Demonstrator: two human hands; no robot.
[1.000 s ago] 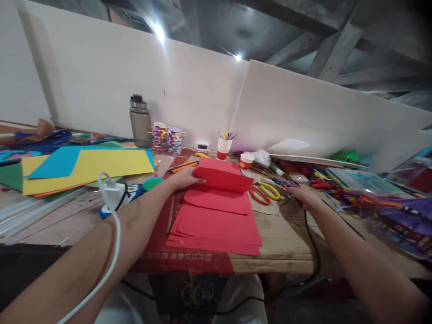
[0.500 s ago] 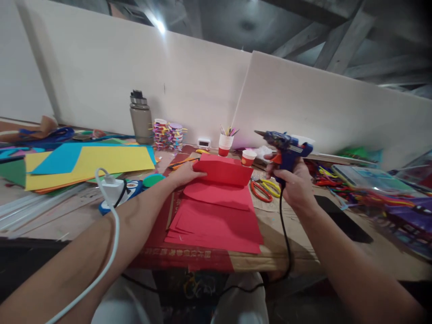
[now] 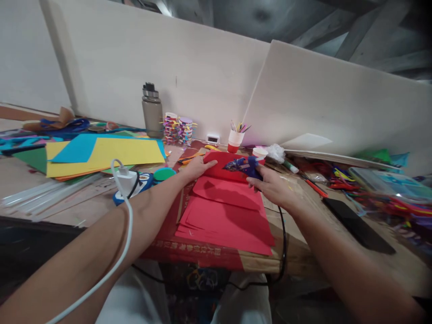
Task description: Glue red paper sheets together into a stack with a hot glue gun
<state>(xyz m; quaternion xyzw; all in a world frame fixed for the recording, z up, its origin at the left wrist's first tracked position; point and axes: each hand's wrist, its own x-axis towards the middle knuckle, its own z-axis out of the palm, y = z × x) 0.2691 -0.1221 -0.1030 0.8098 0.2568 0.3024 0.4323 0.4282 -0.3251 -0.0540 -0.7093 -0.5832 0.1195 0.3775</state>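
Observation:
My right hand (image 3: 269, 183) is wrapped round a blue hot glue gun (image 3: 243, 166), its nozzle pointing left over the raised far part of a red paper sheet (image 3: 219, 158). Whether the nozzle touches the paper I cannot tell. At the left edge of that sheet, my left hand (image 3: 199, 167) pinches it between thumb and fingers. Beneath and nearer to me lies a stack of red paper (image 3: 229, 225). A black cord (image 3: 284, 243) hangs from the glue gun over the table's front edge.
Yellow paper (image 3: 131, 153) and clear sticks (image 3: 50, 195) lie to the left. A white plug (image 3: 126, 180) with its cable crosses my left forearm. Behind stand a bottle (image 3: 152, 112) and a cup of pens (image 3: 235, 138). A black phone (image 3: 357, 225) lies at right.
My right hand has brought the glue gun left and down, from beside the red paper to over its far part. My left hand still holds the sheet's left edge. The view has shifted slightly.

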